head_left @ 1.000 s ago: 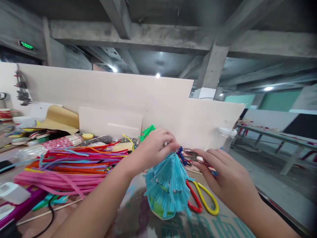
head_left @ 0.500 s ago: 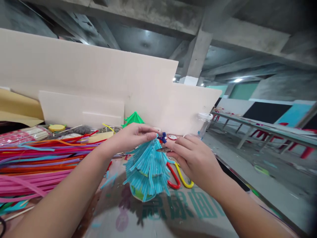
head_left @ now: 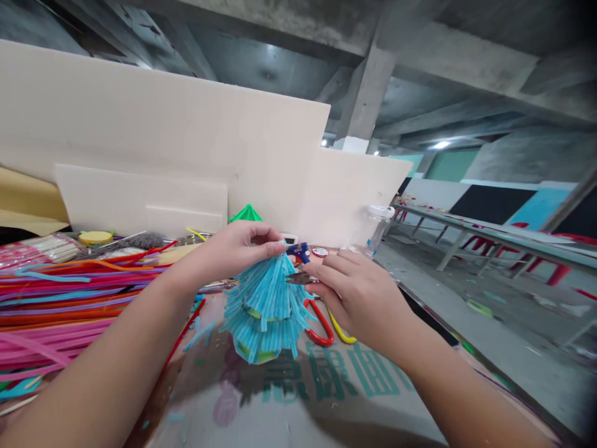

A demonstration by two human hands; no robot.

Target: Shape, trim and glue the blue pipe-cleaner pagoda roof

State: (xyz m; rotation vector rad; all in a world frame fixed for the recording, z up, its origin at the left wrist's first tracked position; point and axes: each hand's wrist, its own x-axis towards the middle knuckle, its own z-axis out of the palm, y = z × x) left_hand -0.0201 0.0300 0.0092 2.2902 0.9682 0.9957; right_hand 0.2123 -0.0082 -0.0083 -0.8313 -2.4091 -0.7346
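A cone-shaped tree of light blue pipe cleaners, layered over a green inner form, stands in front of me. My left hand pinches its tip between thumb and fingers. My right hand is closed on the metal jaws of pliers, whose points are against or just in front of the cone's upper right side. Red and yellow handles show below the right hand and seem to belong to the pliers; the joint is hidden. Behind the tip lies a blue glue gun.
Bundles of coloured pipe cleaners lie at left. A printed cardboard sheet covers the work surface. A green cone, a lidded clear jar and pale boards stand at the back. Another long table is at right.
The view has shifted slightly. The cone and both hands sit a little further left and higher. More of the pliers' jaws shows, and the strand hanging down the cone's front appears shorter.
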